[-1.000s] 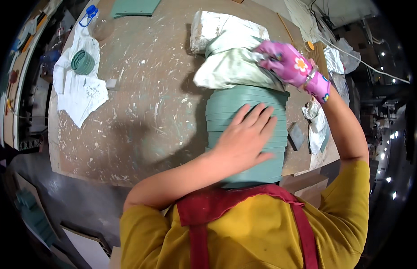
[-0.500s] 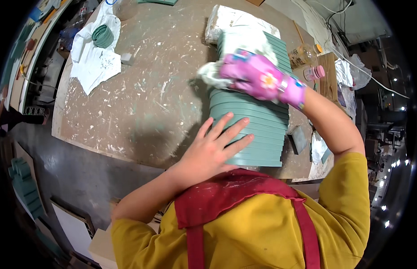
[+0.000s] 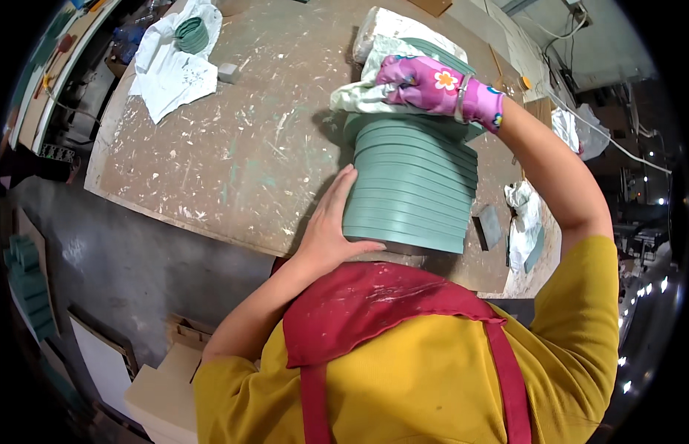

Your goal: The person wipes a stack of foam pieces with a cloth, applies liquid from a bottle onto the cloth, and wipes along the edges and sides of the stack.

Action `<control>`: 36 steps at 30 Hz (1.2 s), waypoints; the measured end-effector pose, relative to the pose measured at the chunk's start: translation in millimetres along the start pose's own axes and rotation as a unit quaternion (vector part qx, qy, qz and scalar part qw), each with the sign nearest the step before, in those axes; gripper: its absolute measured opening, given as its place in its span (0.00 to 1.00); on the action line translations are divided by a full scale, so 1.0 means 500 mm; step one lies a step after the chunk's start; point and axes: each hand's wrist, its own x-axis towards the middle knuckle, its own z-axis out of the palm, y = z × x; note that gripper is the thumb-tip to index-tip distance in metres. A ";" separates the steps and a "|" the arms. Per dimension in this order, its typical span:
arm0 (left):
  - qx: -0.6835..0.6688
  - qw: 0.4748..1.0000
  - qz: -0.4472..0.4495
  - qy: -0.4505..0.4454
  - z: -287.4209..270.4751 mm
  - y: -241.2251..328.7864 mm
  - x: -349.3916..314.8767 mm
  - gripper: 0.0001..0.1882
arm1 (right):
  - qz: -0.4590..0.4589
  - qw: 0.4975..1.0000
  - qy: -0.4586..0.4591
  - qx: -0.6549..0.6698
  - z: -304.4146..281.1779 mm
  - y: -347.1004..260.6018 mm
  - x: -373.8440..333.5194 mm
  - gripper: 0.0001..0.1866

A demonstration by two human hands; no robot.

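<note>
A row of ribbed green pieces (image 3: 411, 196), packed tightly against each other, lies on the worktable in front of me. My bare left hand (image 3: 331, 226) rests at its near left corner, fingers stretched along the side and thumb spread along the near end. My right hand (image 3: 426, 85) wears a pink flowered glove and is closed around a bunched white cloth (image 3: 359, 98). It presses the cloth on the far part of the row, partly hiding the pieces there. Behind the row, a white block-like bundle (image 3: 385, 28) lies against its far end.
The brown worktable (image 3: 255, 140) is spotted with white and green. At its far left a green ribbed ring (image 3: 191, 35) sits on a white cloth (image 3: 170, 78), beside a small grey block (image 3: 227, 72). On the right lie a grey block (image 3: 488, 226) and a crumpled white cloth (image 3: 525, 229).
My left hand has slid from the top of the row to its near left corner. My right hand has moved the cloth farther away along the row. The view has shifted slightly.
</note>
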 end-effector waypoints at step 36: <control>0.383 0.902 -0.103 -0.172 -0.132 -0.069 0.332 0.17 | 0.289 0.907 0.243 -0.187 0.154 -0.085 -0.231 0.42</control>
